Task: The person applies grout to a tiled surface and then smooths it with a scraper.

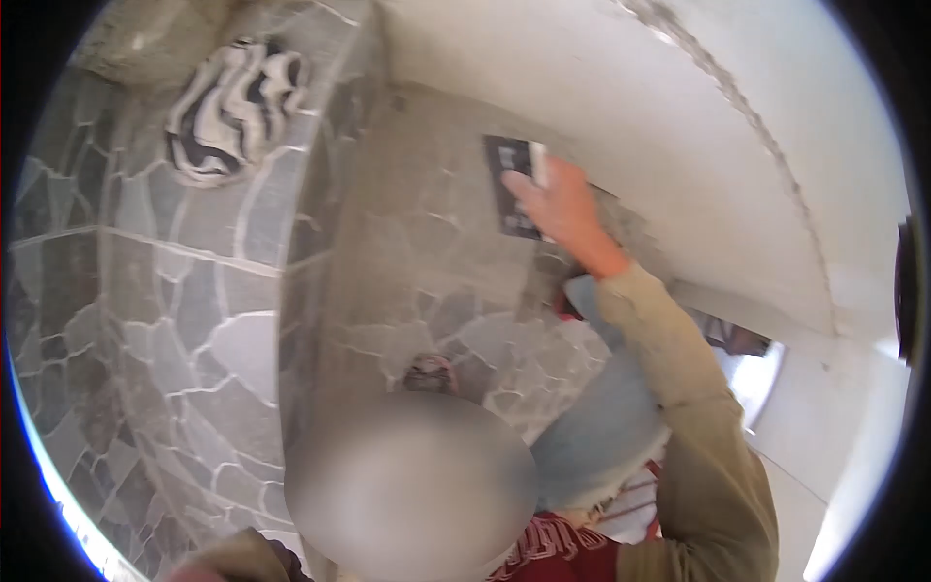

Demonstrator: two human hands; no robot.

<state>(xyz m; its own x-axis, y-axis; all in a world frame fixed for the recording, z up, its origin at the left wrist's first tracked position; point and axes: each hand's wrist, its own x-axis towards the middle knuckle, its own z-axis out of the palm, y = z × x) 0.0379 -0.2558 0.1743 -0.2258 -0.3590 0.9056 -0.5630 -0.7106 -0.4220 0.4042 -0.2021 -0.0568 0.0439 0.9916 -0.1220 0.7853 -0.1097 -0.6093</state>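
Observation:
My right hand [562,204] is closed around the pale bar of a flat, dark rectangular trowel [507,194]. Its plate lies close over the grey, smeared part of the stone floor [436,204], near the foot of the white wall. Pale marks show on the dark plate. At the lower left edge, my left hand [199,572] is a blurred patch beside a brown sleeve, its fingers indistinct. One shoe [430,373] stands on the floor in the middle, and my bent knee in pale jeans [601,398] is under the right arm.
A stone-clad step [228,291] with pale joints runs along the left side. On it lies a black-and-white striped cloth [233,112]. The white wall [679,145] bounds the right. A blurred pale oval [412,485] covers the lower middle.

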